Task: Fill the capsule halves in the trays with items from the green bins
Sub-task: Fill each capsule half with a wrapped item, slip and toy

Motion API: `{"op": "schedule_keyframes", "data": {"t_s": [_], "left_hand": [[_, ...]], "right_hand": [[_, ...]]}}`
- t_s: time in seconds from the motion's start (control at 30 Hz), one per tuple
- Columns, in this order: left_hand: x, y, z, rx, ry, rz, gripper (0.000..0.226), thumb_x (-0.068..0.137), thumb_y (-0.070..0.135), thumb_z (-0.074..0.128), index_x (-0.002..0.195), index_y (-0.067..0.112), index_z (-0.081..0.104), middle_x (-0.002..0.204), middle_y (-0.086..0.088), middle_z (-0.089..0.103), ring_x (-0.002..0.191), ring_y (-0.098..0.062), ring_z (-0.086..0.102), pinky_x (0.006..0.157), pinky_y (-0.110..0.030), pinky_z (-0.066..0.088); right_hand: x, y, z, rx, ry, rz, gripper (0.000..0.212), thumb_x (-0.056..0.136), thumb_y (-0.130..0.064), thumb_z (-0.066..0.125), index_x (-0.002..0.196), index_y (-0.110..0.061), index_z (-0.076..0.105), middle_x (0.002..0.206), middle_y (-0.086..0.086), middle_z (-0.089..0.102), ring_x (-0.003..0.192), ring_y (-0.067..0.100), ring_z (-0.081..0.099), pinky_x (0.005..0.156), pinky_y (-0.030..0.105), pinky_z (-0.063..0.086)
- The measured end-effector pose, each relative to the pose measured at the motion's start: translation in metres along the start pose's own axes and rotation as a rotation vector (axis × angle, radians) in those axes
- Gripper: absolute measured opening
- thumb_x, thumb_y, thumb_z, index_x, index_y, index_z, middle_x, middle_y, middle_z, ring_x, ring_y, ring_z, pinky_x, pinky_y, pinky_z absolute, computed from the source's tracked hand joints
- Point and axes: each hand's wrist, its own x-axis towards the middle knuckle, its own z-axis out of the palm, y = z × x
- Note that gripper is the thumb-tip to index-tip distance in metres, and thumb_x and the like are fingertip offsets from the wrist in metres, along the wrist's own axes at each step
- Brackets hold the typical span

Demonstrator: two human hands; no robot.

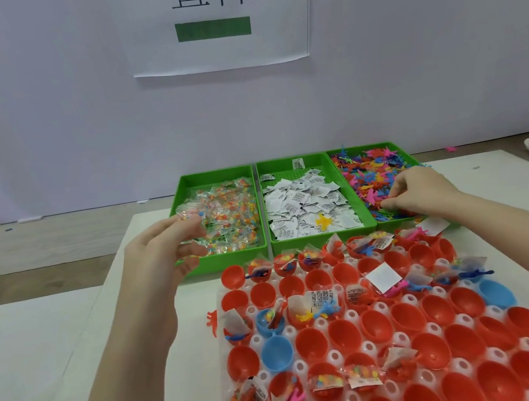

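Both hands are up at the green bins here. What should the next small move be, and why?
Probably carry the clear candy packets in the left hand back to an empty red capsule half in the tray's second row. The left hand already holds packets over the left bin, while the right hand is only picking among the toys in the right bin.

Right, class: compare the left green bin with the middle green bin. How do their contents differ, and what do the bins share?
The left green bin holds clear packets of multicoloured pieces; the middle green bin holds white printed sachets. The left hand is at the left bin, holding clear packets; no hand is at the middle bin. A stray yellow toy figure lies in the middle bin only. Both are green, shallow and rectangular, side by side.
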Motion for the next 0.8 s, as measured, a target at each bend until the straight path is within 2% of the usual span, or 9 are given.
{"op": "schedule_keyframes", "data": {"t_s": [0.17, 0.23, 0.37, 0.47, 0.53, 0.6, 0.67, 0.7, 0.8], "left_hand": [[0.002, -0.004, 0.0, 0.021, -0.034, 0.035, 0.026, 0.085, -0.008, 0.05, 0.075, 0.012, 0.061, 0.053, 0.012, 0.064, 0.051, 0.0, 0.059, 0.053, -0.009, 0.049], [0.003, -0.003, -0.001, -0.016, -0.029, 0.031, 0.025, 0.086, -0.007, 0.05, 0.074, 0.012, 0.061, 0.054, 0.01, 0.065, 0.053, -0.001, 0.061, 0.055, -0.01, 0.05], [0.006, -0.003, -0.001, -0.055, -0.028, 0.024, 0.023, 0.087, -0.003, 0.05, 0.075, 0.014, 0.062, 0.058, 0.009, 0.067, 0.056, -0.003, 0.063, 0.054, -0.011, 0.05], [0.007, -0.004, -0.002, -0.067, -0.015, 0.008, 0.023, 0.086, -0.001, 0.051, 0.074, 0.015, 0.062, 0.057, 0.009, 0.066, 0.056, -0.004, 0.062, 0.053, -0.011, 0.05], [0.007, -0.004, -0.001, -0.079, -0.007, -0.016, 0.021, 0.086, 0.001, 0.052, 0.073, 0.014, 0.063, 0.058, 0.007, 0.066, 0.058, -0.007, 0.062, 0.053, -0.011, 0.05], [0.007, -0.004, 0.001, -0.095, 0.002, -0.045, 0.018, 0.086, 0.004, 0.053, 0.073, 0.013, 0.063, 0.06, 0.004, 0.066, 0.06, -0.009, 0.061, 0.052, -0.012, 0.05], [0.006, -0.004, 0.002, -0.093, -0.004, -0.05, 0.018, 0.086, 0.004, 0.052, 0.073, 0.013, 0.063, 0.059, 0.004, 0.066, 0.058, -0.007, 0.062, 0.053, -0.012, 0.05], [0.006, -0.003, 0.004, -0.088, -0.005, -0.052, 0.019, 0.086, 0.004, 0.052, 0.073, 0.013, 0.063, 0.058, 0.005, 0.066, 0.057, -0.006, 0.062, 0.053, -0.012, 0.05], [0.005, -0.002, 0.005, -0.075, 0.004, -0.062, 0.017, 0.085, 0.007, 0.055, 0.073, 0.014, 0.063, 0.065, 0.001, 0.066, 0.059, -0.008, 0.061, 0.053, -0.012, 0.05]], "right_hand": [[-0.003, -0.004, -0.008, 0.343, 0.191, 0.075, 0.016, 0.072, -0.002, 0.073, 0.063, 0.0, 0.06, 0.071, 0.014, 0.064, 0.069, 0.02, 0.057, 0.064, 0.032, 0.046], [-0.002, -0.004, -0.011, 0.476, 0.172, 0.136, 0.017, 0.071, 0.007, 0.07, 0.066, -0.002, 0.056, 0.072, 0.016, 0.063, 0.065, 0.025, 0.062, 0.054, 0.027, 0.055], [0.006, -0.007, -0.009, 0.51, 0.107, 0.226, 0.016, 0.083, 0.007, 0.051, 0.093, -0.006, 0.056, 0.069, 0.009, 0.056, 0.058, 0.017, 0.052, 0.052, 0.028, 0.048], [0.01, -0.023, -0.006, 0.431, 0.074, 0.176, 0.025, 0.086, 0.004, 0.043, 0.072, -0.004, 0.062, 0.049, 0.001, 0.049, 0.046, 0.013, 0.042, 0.052, 0.025, 0.036], [0.006, -0.043, -0.001, 0.304, -0.015, 0.084, 0.038, 0.086, 0.004, 0.047, 0.052, -0.012, 0.054, 0.039, -0.006, 0.042, 0.044, 0.012, 0.039, 0.06, 0.027, 0.04], [0.002, -0.066, 0.007, 0.23, -0.11, -0.022, 0.036, 0.086, -0.004, 0.052, 0.052, -0.014, 0.057, 0.056, -0.002, 0.053, 0.059, 0.017, 0.046, 0.077, 0.034, 0.045], [0.0, -0.084, 0.017, 0.165, -0.173, -0.138, 0.022, 0.085, -0.022, 0.058, 0.075, -0.007, 0.069, 0.095, 0.01, 0.067, 0.086, 0.026, 0.06, 0.084, 0.036, 0.045], [-0.002, -0.092, 0.021, 0.083, -0.198, -0.188, 0.028, 0.084, -0.032, 0.06, 0.088, -0.006, 0.071, 0.108, 0.011, 0.067, 0.094, 0.027, 0.062, 0.082, 0.037, 0.048], [-0.006, -0.111, 0.034, -0.135, -0.277, -0.231, 0.055, 0.077, -0.052, 0.064, 0.095, 0.0, 0.07, 0.102, 0.016, 0.069, 0.073, 0.027, 0.065, 0.064, 0.034, 0.052]]}}
